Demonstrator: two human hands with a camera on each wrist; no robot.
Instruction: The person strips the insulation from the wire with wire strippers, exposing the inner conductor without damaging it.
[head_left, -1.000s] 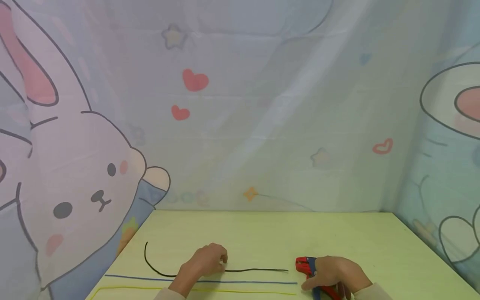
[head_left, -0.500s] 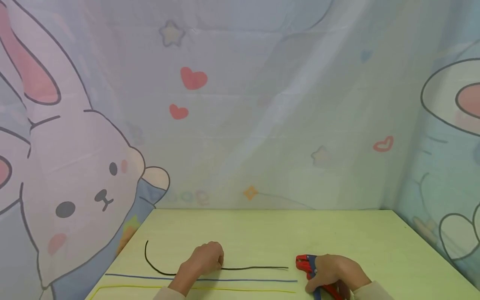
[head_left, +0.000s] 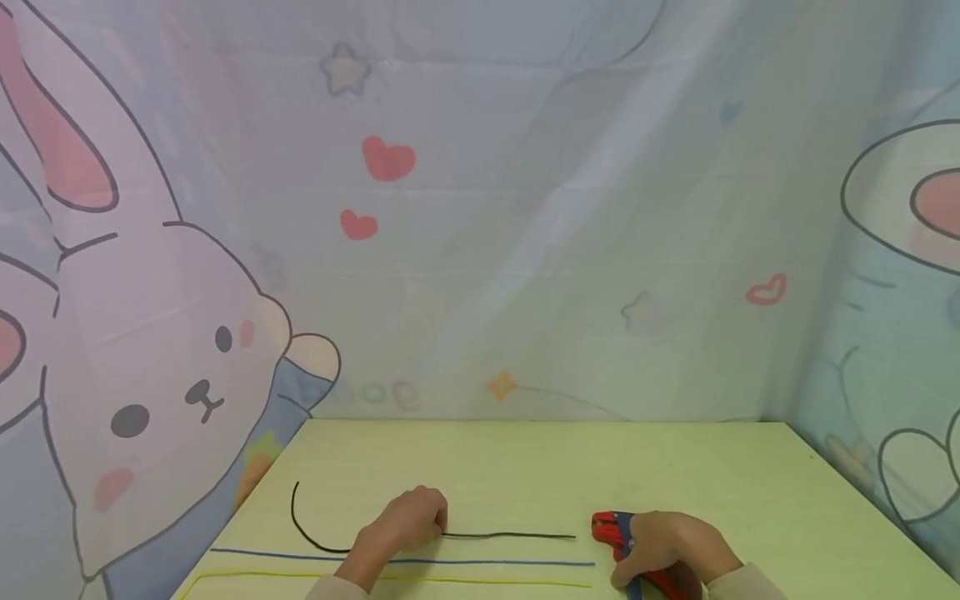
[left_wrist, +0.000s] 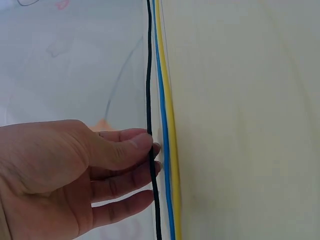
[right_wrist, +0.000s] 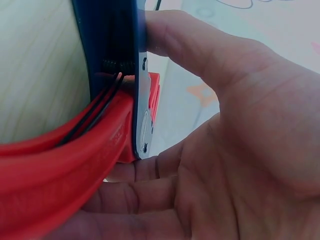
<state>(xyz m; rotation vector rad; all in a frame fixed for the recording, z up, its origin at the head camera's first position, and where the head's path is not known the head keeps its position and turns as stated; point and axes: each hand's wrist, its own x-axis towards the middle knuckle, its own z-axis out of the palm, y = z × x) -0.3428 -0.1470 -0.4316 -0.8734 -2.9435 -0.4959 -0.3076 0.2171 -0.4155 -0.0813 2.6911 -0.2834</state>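
Note:
My left hand (head_left: 405, 521) pinches a black wire (head_left: 517, 535) between thumb and fingertips. In the left wrist view the thumb lies across the black wire (left_wrist: 149, 75), with the fingertips behind it. To the left of the hand, the wire's end curls up. My right hand (head_left: 671, 542) grips a red and blue wire stripper (head_left: 603, 530), its red head pointing away and left. Up close in the right wrist view, the thumb rests by the wire stripper's blue handle (right_wrist: 112, 35), with the fingers around the red handle (right_wrist: 75, 165). The stripper's jaws are hidden in that view.
A blue wire (head_left: 517, 563) and a yellow wire (head_left: 510, 582) lie roughly parallel, nearer than the black one. All are on a pale yellow table (head_left: 712, 467). A printed cloth backdrop (head_left: 525, 250) hangs behind the table's far edge.
The left fingers have closed on the black wire, whose right part now sits slightly above its shadow. The right thumb has shifted a little on the wire stripper.

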